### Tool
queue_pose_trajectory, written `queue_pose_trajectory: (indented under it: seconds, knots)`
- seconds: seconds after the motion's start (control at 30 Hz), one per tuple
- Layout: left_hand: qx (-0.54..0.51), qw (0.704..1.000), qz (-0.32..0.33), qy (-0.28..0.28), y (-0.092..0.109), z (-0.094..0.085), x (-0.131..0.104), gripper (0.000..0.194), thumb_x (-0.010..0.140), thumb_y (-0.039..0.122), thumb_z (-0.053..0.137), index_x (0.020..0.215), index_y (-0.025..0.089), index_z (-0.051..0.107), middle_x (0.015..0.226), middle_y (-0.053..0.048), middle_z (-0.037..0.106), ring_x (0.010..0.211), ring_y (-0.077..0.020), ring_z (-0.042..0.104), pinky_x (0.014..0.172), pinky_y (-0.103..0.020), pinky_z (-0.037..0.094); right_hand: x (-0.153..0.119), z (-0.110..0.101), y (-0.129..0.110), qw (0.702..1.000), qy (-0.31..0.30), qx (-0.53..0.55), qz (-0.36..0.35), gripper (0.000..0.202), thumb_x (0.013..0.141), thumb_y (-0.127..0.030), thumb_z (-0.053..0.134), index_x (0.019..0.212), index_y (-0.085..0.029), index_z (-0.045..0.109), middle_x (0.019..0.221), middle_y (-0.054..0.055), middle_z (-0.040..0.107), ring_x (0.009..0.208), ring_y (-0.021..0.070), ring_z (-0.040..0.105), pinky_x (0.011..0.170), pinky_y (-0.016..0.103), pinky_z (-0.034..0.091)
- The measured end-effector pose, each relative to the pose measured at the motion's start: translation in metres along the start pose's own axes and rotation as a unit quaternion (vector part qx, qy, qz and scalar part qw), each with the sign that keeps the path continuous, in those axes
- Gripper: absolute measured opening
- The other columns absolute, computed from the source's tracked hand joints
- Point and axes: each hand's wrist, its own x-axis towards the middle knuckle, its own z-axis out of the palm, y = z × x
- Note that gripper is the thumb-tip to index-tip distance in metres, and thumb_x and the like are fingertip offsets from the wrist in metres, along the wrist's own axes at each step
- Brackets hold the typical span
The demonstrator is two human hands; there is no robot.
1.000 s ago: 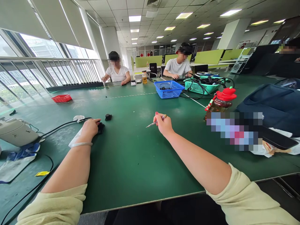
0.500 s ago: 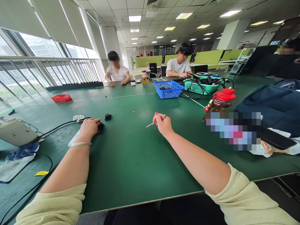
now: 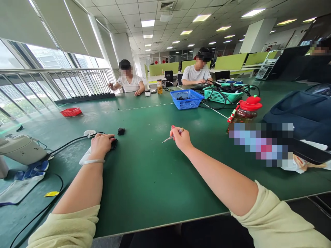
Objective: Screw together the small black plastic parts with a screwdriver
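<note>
My right hand [image 3: 181, 138] is closed around a thin screwdriver-like tool [image 3: 168, 139], its pointed tip aimed left and down above the green table [image 3: 144, 186]. On the left, my left hand [image 3: 102, 143] rests over a black object [image 3: 114, 144] that is mostly hidden beneath the fingers; whether it is gripped is unclear. Something white [image 3: 84, 156] lies under that wrist. A small black piece [image 3: 121, 131] sits just beyond the left hand, near a crumpled white scrap [image 3: 89, 133] and a black cable [image 3: 69, 142].
Blue basket [image 3: 186, 103] and green basket [image 3: 223, 96] with cables stand further back. A red tray [image 3: 71, 112] is far left, a red-lidded jar [image 3: 245, 110] and dark bag [image 3: 302, 117] right. Two people [image 3: 129, 81] sit across the table.
The view has shifted slightly, so near things appear a little further right. My right hand keeps the tool. The person at the far left has raised one hand.
</note>
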Motion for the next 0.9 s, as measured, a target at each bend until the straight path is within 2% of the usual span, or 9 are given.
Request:
queue_pose_trajectory:
  seconds: [0.1,0.17,0.23,0.3,0.43,0.53,0.63,0.73,0.9]
  knots:
    - [0.013,1.0,-0.002,0.006,0.006,-0.007,-0.005,0.044,0.087,0.048,0.051,0.119,0.025,0.07,0.114,-0.017,0.07,0.127,-0.0373,0.047,0.101,-0.051,0.039,0.0,0.001,0.001,1.0,0.0,0.005,0.0,0.058,0.087,-0.066,0.046,0.052,-0.021,0.054,0.049,-0.002,0.045,0.049,0.0125,0.044,0.052,0.027,0.036]
    - [0.027,0.999,-0.015,0.028,0.012,-0.012,-0.009,0.052,0.083,0.05,0.058,0.123,0.019,0.066,0.127,-0.02,0.063,0.129,-0.0394,0.043,0.102,-0.051,0.039,0.001,0.001,0.001,1.0,0.003,0.006,-0.001,0.058,0.087,-0.067,0.046,0.052,-0.022,0.054,0.049,-0.002,0.045,0.05,0.0127,0.044,0.052,0.027,0.036]
    - [0.047,0.997,-0.043,0.033,0.017,-0.016,-0.012,0.057,0.076,0.052,0.066,0.119,0.013,0.067,0.14,-0.024,0.052,0.131,-0.0435,0.039,0.1,-0.053,0.039,0.001,0.0,0.001,1.0,0.006,0.005,-0.003,0.058,0.087,-0.067,0.046,0.052,-0.022,0.054,0.049,-0.002,0.045,0.05,0.013,0.045,0.052,0.027,0.036]
    - [0.071,0.995,-0.073,-0.003,0.021,-0.017,-0.015,0.059,0.07,0.053,0.072,0.11,0.01,0.07,0.143,-0.028,0.045,0.131,-0.0481,0.036,0.098,-0.056,0.04,0.001,0.0,0.0,1.0,0.008,0.002,-0.003,0.058,0.086,-0.068,0.046,0.052,-0.022,0.054,0.048,-0.002,0.044,0.05,0.0132,0.045,0.053,0.027,0.037]
    - [0.106,0.988,-0.082,-0.082,0.023,-0.009,-0.014,0.058,0.063,0.056,0.077,0.1,0.012,0.074,0.135,-0.029,0.052,0.127,-0.0498,0.04,0.096,-0.057,0.041,0.0,-0.001,-0.001,1.0,0.011,-0.002,-0.002,0.06,0.086,-0.07,0.045,0.052,-0.022,0.054,0.049,-0.002,0.045,0.049,0.0132,0.045,0.052,0.027,0.037]
    - [0.108,0.987,-0.058,-0.106,0.021,-0.001,-0.012,0.049,0.063,0.053,0.075,0.095,0.016,0.075,0.125,-0.026,0.06,0.121,-0.0472,0.048,0.093,-0.055,0.044,0.0,-0.001,-0.001,1.0,0.01,-0.007,-0.001,0.061,0.086,-0.072,0.044,0.052,-0.022,0.054,0.049,-0.001,0.045,0.049,0.0133,0.045,0.052,0.027,0.037]
    - [0.096,0.987,-0.034,-0.121,0.022,0.0,-0.01,0.039,0.067,0.049,0.072,0.088,0.017,0.076,0.117,-0.025,0.064,0.116,-0.0453,0.053,0.09,-0.053,0.046,0.0,-0.001,-0.001,1.0,0.011,-0.01,-0.004,0.062,0.086,-0.072,0.043,0.051,-0.022,0.053,0.048,-0.001,0.044,0.049,0.0135,0.045,0.051,0.027,0.036]
    - [0.073,0.992,-0.032,-0.095,0.026,-0.007,-0.009,0.037,0.074,0.044,0.065,0.09,0.012,0.076,0.118,-0.027,0.062,0.109,-0.0433,0.058,0.089,-0.051,0.047,0.0,-0.001,-0.002,1.0,0.008,-0.007,-0.005,0.061,0.087,-0.071,0.044,0.051,-0.022,0.053,0.048,-0.001,0.043,0.048,0.0132,0.044,0.05,0.027,0.035]
    - [0.013,0.999,-0.044,0.014,0.033,-0.013,-0.009,0.039,0.086,0.036,0.05,0.102,0.008,0.071,0.127,-0.027,0.057,0.116,-0.0372,0.057,0.097,-0.045,0.046,0.0,-0.001,-0.002,1.0,0.006,-0.006,-0.004,0.06,0.087,-0.07,0.044,0.052,-0.022,0.053,0.048,-0.001,0.043,0.049,0.0131,0.044,0.05,0.027,0.035]
